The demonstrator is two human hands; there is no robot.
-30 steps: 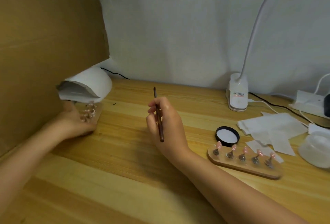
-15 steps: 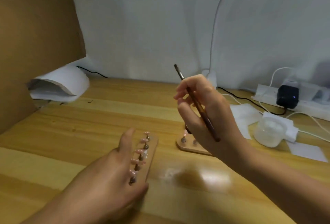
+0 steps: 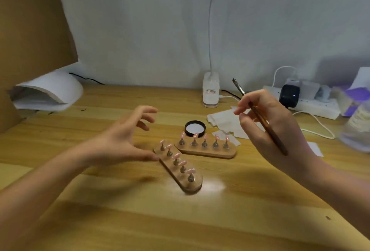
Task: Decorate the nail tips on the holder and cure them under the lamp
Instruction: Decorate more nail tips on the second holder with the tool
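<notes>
Two wooden holders with several pink nail tips on metal pegs lie mid-table. The near holder (image 3: 178, 168) runs diagonally; the far holder (image 3: 206, 150) lies crosswise behind it. My left hand (image 3: 124, 140) hovers just left of the near holder, fingers spread and loosely curved, thumb tip at the holder's left edge, holding nothing. My right hand (image 3: 268, 128) is raised to the right and grips a thin brown brush (image 3: 260, 118), its metal tip pointing up and back. The white curing lamp (image 3: 48, 92) sits at the far left by the cardboard.
A black lid (image 3: 195, 128) sits behind the far holder. White tissues (image 3: 226, 122) lie to its right. A white desk lamp base (image 3: 210, 90), a power strip with plugs (image 3: 304, 98), and a blurred clear jar (image 3: 358, 130) line the back and right. A cardboard panel (image 3: 30, 30) stands left.
My left hand carried the holder from the curing lamp to mid-table, set it down beside the other holder and let go. The view swung right. My right hand still grips the brush.
</notes>
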